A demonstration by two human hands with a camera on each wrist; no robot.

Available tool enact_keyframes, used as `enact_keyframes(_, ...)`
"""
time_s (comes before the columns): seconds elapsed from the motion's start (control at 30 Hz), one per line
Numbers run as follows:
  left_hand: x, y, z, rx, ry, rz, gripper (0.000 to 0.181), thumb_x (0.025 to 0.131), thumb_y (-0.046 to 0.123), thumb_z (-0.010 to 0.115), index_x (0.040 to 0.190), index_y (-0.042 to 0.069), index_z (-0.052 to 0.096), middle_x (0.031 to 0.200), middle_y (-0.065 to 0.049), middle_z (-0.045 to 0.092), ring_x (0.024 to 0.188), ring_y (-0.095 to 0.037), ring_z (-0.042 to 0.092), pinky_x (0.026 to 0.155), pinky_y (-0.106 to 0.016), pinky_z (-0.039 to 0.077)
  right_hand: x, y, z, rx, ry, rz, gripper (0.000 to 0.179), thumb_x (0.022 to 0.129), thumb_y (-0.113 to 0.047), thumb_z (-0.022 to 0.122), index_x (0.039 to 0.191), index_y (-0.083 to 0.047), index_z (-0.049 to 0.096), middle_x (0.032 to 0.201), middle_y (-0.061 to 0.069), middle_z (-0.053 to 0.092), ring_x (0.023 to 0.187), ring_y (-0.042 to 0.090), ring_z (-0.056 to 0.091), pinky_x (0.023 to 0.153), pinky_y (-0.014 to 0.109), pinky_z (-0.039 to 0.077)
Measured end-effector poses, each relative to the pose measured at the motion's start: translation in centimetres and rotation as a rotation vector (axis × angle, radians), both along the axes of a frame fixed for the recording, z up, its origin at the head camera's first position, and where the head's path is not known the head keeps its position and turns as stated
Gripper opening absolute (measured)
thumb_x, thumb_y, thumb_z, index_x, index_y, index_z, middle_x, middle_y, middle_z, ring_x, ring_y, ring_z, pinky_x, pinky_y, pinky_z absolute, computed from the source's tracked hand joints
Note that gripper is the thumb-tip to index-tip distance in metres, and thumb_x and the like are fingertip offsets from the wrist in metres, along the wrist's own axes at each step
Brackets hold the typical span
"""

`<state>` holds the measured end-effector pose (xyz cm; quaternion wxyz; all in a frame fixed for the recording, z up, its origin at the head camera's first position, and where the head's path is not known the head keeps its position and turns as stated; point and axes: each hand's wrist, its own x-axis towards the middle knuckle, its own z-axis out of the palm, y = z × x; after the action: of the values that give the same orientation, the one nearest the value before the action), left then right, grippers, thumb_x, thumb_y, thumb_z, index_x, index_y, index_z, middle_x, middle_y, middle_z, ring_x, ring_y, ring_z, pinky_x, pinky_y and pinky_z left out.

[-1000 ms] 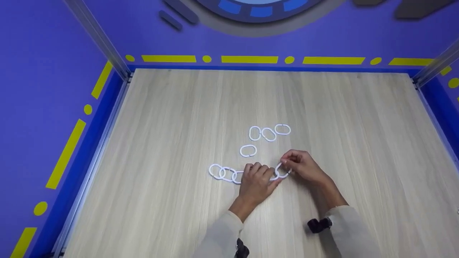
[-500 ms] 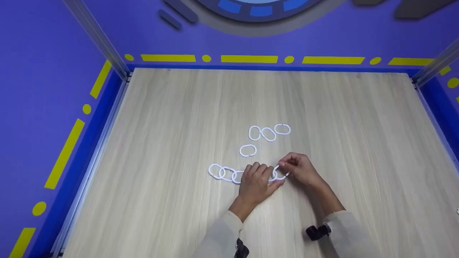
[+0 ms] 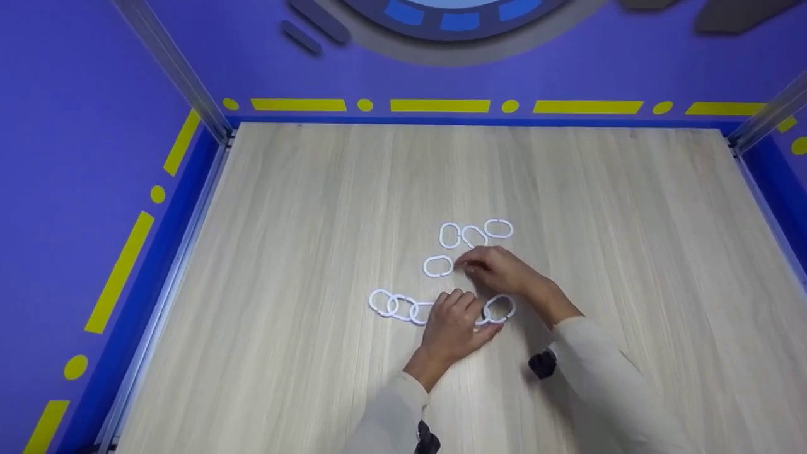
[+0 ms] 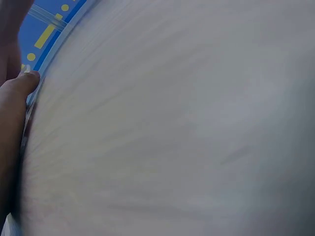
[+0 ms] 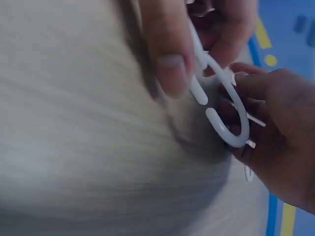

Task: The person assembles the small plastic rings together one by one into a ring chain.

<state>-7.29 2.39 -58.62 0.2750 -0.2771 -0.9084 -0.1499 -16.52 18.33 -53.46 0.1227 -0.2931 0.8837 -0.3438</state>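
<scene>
In the head view a chain of white plastic links [image 3: 393, 307] lies across the table. My left hand [image 3: 449, 320] holds it down, fingers curled over its middle, covering part of it. The left thumb stretches under the end link [image 3: 500, 296], whose split faces down and right. My right hand [image 3: 504, 271] is off the chain, loosely bent, its fingertips right at the right end of a loose link [image 3: 435, 257]. In the right wrist view, the split link [image 5: 241, 110] shows large beside the right thumb [image 5: 170, 64]. At the left wrist view's edge shows the left thumb [image 4: 22, 84].
Beyond the right hand lie three more loose links: an upright one [image 3: 441, 235], a slanted one [image 3: 465, 229] partly overlapped by the hand, and a level one [image 3: 499, 220]. Blue-purple panels [image 3: 302, 75] stand behind and beside the wooden table [image 3: 302, 208].
The right hand has let go of the chain's end link and moved up and left to the nearest loose link. The left hand stays on the chain.
</scene>
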Motion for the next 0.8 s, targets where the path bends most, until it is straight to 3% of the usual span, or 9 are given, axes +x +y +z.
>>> enact_keyframes(0.17,0.0,-0.3,0.0,-0.015,-0.011,-0.018,0.044,0.083,0.063,0.072,0.094,0.021,0.073,0.087,0.009,0.070,0.082,-0.009,0.063,0.072,-0.026,0.046,-1.4,-1.2,0.0,0.147,0.115,0.117,0.029,0.099,-0.005,0.060,0.121,-0.017,0.076,0.095,0.006,0.070,0.081,0.015,0.056,0.077,0.033,0.051)
enact_keyframes(0.33,0.0,-0.3,0.0,-0.020,-0.022,-0.015,0.043,0.082,0.063,0.073,0.094,0.021,0.074,0.084,0.009,0.068,0.080,-0.009,0.062,0.071,-0.026,0.045,-1.7,-0.6,-0.3,0.157,0.161,0.133,0.026,0.096,-0.006,0.064,0.117,-0.015,0.077,0.090,0.004,0.068,0.077,0.011,0.053,0.072,0.029,0.049)
enact_keyframes(0.47,0.1,-0.2,-0.1,-0.024,-0.030,-0.018,0.042,0.082,0.062,0.073,0.092,0.021,0.073,0.082,0.009,0.066,0.078,-0.009,0.060,0.070,-0.026,0.044,-1.7,0.6,-0.6,0.123,0.132,0.058,0.020,0.095,-0.010,0.069,0.112,-0.012,0.078,0.093,0.004,0.069,0.079,0.012,0.057,0.074,0.031,0.050)
enact_keyframes(0.67,0.1,-0.1,-0.1,-0.035,-0.054,-0.019,0.042,0.084,0.063,0.071,0.094,0.022,0.073,0.083,0.009,0.067,0.078,-0.008,0.061,0.071,-0.026,0.045,-1.4,3.7,-1.2,0.076,0.095,-0.107,0.007,0.087,-0.010,0.078,0.093,-0.007,0.076,0.088,0.005,0.068,0.079,0.013,0.059,0.072,0.028,0.049)
enact_keyframes(0.8,0.0,-0.4,-0.1,-0.035,-0.088,-0.010,0.042,0.083,0.063,0.073,0.095,0.022,0.073,0.083,0.009,0.068,0.079,-0.008,0.061,0.071,-0.026,0.045,-0.9,5.4,-1.2,0.079,0.030,-0.204,0.007,0.085,-0.008,0.081,0.085,-0.007,0.074,0.096,0.007,0.062,0.084,0.015,0.056,0.072,0.024,0.046)
